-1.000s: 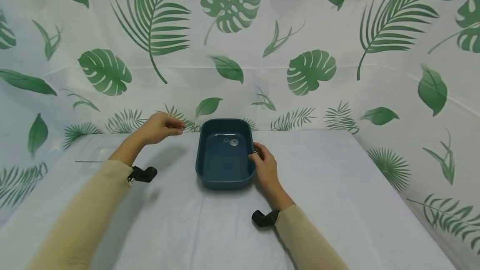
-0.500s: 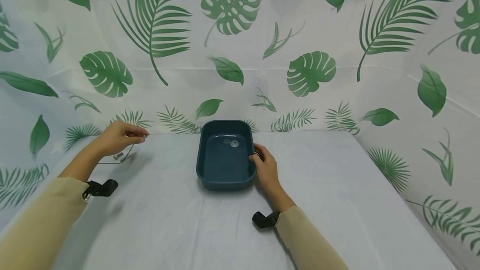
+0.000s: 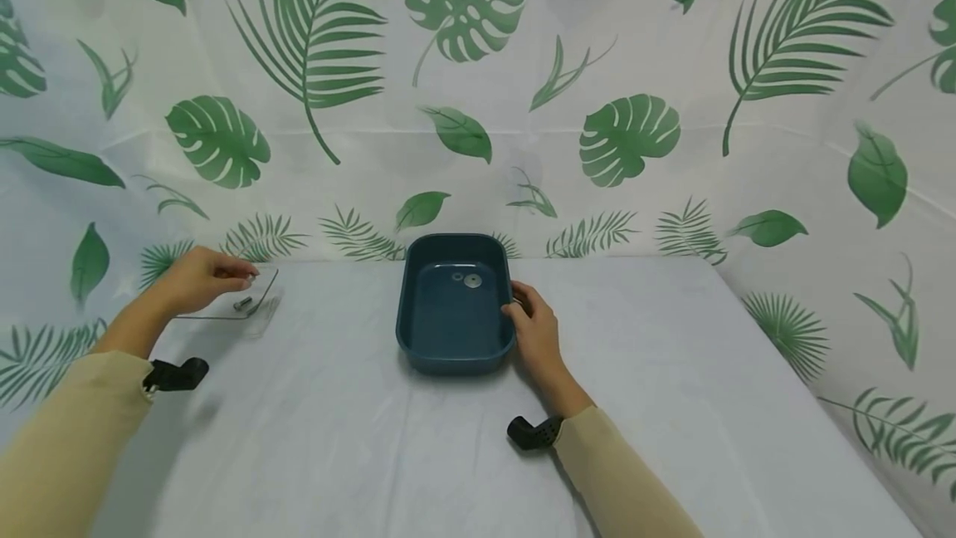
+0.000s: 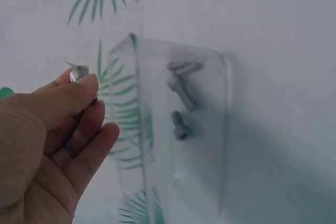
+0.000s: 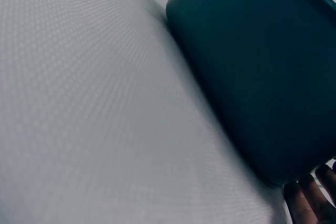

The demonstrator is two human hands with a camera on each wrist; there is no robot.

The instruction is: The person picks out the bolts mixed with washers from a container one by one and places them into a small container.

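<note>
Between thumb and forefinger, my left hand [image 3: 202,281] pinches a small shiny metal piece [image 4: 79,72], mostly covered by the fingers. It hovers above a clear plastic box [image 4: 226,77], whose edges show faintly. Inside that box lie silvery socket-head bolts [image 4: 182,92], loosely grouped. My right hand [image 3: 536,330] holds the right side of a dark blue rectangular tub [image 3: 456,359], thumb at the rim and fingers outside. On the tub's floor rest a larger washer [image 3: 473,281] and a smaller ring [image 3: 458,277]. The right wrist view shows the tub's outer wall and fingertips [image 5: 302,203] at its corner.
A white cloth [image 3: 358,438] covers the table under the tub and the clear box. Behind it hangs a white sheet [image 3: 523,148] printed with green leaves, meeting the table's back edge. The tub stands near that edge, with the clear box to its left.
My left hand has moved left, away from the tub to over the clear box, which has come into fuller view with its bolts. The right hand and tub have stayed put.
</note>
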